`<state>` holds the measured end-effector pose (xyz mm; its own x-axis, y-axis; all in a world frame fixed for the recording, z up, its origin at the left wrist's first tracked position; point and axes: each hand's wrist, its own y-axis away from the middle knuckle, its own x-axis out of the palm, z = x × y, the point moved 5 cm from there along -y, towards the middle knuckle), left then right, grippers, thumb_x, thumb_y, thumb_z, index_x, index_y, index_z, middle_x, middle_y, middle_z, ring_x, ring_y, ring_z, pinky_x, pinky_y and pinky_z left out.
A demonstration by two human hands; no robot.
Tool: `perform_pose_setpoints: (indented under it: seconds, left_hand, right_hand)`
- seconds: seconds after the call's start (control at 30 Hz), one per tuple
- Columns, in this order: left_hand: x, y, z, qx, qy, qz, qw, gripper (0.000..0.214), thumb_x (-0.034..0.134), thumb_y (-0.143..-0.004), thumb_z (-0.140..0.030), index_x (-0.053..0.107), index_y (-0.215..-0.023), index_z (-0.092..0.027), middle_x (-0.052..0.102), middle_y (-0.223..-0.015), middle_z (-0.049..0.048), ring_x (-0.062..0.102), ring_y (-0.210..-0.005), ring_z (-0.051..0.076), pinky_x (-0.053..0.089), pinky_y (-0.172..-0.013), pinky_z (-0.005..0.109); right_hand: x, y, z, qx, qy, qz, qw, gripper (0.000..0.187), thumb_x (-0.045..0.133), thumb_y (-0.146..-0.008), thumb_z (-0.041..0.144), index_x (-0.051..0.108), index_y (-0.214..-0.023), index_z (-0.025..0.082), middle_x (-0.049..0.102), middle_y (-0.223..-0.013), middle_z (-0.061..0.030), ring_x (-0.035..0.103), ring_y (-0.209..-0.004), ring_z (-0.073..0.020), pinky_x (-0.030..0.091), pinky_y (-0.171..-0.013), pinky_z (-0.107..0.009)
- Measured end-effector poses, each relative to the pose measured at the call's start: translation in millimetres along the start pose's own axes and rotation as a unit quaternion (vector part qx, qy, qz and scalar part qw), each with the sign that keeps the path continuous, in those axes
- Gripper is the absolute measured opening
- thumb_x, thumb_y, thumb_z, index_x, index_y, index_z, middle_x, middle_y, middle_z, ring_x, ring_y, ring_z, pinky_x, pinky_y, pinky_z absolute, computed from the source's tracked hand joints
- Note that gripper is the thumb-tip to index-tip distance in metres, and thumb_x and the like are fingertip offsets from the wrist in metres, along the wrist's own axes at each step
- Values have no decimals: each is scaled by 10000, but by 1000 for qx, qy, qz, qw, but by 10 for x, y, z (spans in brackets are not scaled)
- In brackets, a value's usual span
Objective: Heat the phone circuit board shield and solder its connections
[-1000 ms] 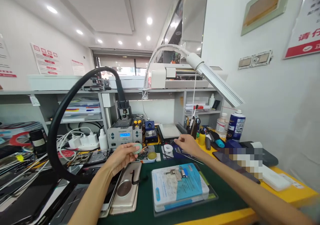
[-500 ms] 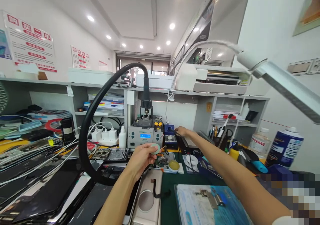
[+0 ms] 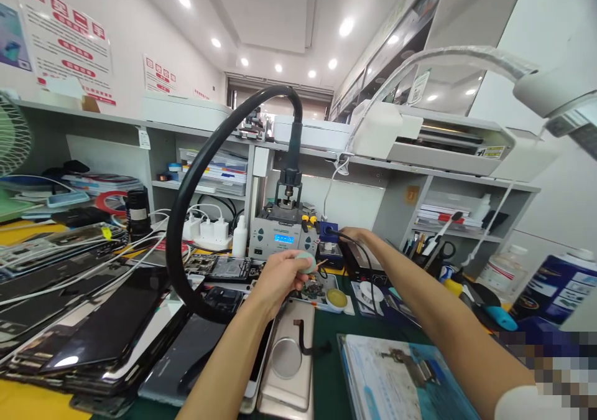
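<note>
My left hand (image 3: 284,277) is closed on a small round pale green spool of desoldering braid (image 3: 306,262), its thin copper-coloured end poking out to the right. Just behind it stands the hot-air rework station (image 3: 277,238) with a lit blue display. My right hand (image 3: 357,236) reaches far forward, beside the blue soldering iron stand (image 3: 329,229) and over a dark box (image 3: 366,264). A black cord (image 3: 361,246) runs from the stand, passing under the hand. The fingers of this hand are mostly hidden, so its grip cannot be made out.
The thick black hose (image 3: 175,221) arches at left centre. Dismantled phones (image 3: 107,326) cover the left side. In front lie a gold phone back (image 3: 286,370) and a blue-white pad (image 3: 373,376) bearing small parts. A yellow flux tin (image 3: 336,298) sits mid-bench. A lamp (image 3: 555,96) overhangs the right.
The view has shifted, moving the scene about. My left hand still holds the green spool. My right hand stays by the iron stand, its fingers now less visible.
</note>
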<state>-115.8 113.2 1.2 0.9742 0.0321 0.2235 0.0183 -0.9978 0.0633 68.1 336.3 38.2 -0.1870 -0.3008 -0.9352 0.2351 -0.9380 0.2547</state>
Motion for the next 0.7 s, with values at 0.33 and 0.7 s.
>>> perform_pose_setpoints:
  seconds: [0.33, 0.7]
  left_hand:
    - [10, 17, -8, -2, -10, -5, 1000, 274, 699, -999, -344, 670, -1179, -139, 707, -1103, 70, 698, -884, 171, 627, -762, 334]
    - [8, -14, 34, 0, -15, -8, 1000, 256, 698, -1001, -339, 671, -1155, -136, 706, -1048, 55, 683, -815, 147, 612, -700, 295]
  right_hand:
    - [-32, 53, 17, 3, 14, -9, 1000, 384, 705, -1020, 359, 658, -1353, 174, 677, -1360, -113, 707, -1133, -285, 616, -934, -488]
    - [-50, 62, 17, -6, 16, -59, 998, 361, 699, -1021, 378, 684, -1317, 173, 684, -1352, -91, 704, -1135, -305, 615, -939, -479]
